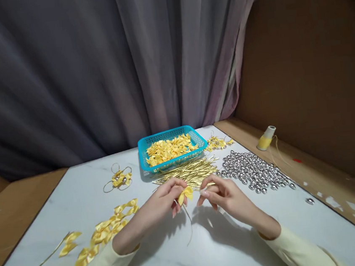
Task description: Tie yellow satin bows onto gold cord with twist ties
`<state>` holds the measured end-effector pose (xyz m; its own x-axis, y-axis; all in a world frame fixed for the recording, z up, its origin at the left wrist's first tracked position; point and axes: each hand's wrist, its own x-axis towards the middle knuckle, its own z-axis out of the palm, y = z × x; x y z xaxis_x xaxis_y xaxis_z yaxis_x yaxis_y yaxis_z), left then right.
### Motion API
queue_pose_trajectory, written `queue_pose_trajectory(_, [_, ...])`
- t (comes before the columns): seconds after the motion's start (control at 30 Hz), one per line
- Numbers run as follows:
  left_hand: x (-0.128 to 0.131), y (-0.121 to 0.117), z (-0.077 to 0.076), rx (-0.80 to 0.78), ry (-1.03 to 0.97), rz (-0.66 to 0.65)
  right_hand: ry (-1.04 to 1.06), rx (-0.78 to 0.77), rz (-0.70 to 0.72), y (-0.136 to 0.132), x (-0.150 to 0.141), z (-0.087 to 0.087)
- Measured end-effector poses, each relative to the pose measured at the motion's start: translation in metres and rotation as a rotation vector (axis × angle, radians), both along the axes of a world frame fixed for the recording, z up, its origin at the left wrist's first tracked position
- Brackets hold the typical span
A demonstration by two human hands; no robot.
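Between the thumb and fingers of my left hand (168, 193) is a yellow ribbon bow (185, 195). A thin cord (190, 222) hangs from it toward the table. Just to the right, my right hand (223, 193) is closed in a pinch near the bow. Something small and pale shows at its fingertips, too small to name. Behind both hands lies a pile of gold twist ties (188, 173). Beyond my right hand spreads a heap of shiny silver bells or beads (251, 171).
A blue plastic basket (142, 157) full of yellow bows stands at the back. Bow-and-cord pieces (122, 179) lie left, others (218, 142) right of the basket. A row of bows (102, 233) runs beside my left arm. A yellow thread spool (265, 140) stands on the right ledge.
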<state>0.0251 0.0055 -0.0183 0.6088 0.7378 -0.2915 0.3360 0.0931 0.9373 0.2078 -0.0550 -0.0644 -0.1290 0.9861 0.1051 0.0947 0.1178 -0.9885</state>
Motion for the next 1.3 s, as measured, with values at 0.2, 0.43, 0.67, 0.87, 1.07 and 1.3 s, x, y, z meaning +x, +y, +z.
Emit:
queue_pose_trajectory(0.2, [0.000,-0.003,0.000,0.078,-0.009,-0.025,-0.149,0.193,-0.099,-0.007,-0.007,-0.002])
queue_pose_trajectory(0.43, [-0.002,-0.004,0.000,0.127,0.029,-0.036,-0.282,0.323,-0.138,-0.014,-0.014,0.002])
queue_pose_trajectory(0.67, [-0.002,-0.007,0.004,0.070,0.018,-0.073,-0.292,0.346,-0.200,-0.013,-0.013,0.000])
queue_pose_trajectory(0.87, [-0.005,-0.005,0.007,0.010,-0.008,-0.130,-0.254,0.336,-0.224,-0.013,-0.012,0.002])
queue_pose_trajectory(1.07, [-0.005,-0.002,0.011,-0.022,-0.033,-0.173,-0.233,0.358,-0.230,-0.015,-0.010,0.003])
queue_pose_trajectory(1.3, [-0.006,0.002,0.013,-0.054,0.053,-0.145,-0.302,0.392,-0.178,-0.019,-0.007,0.007])
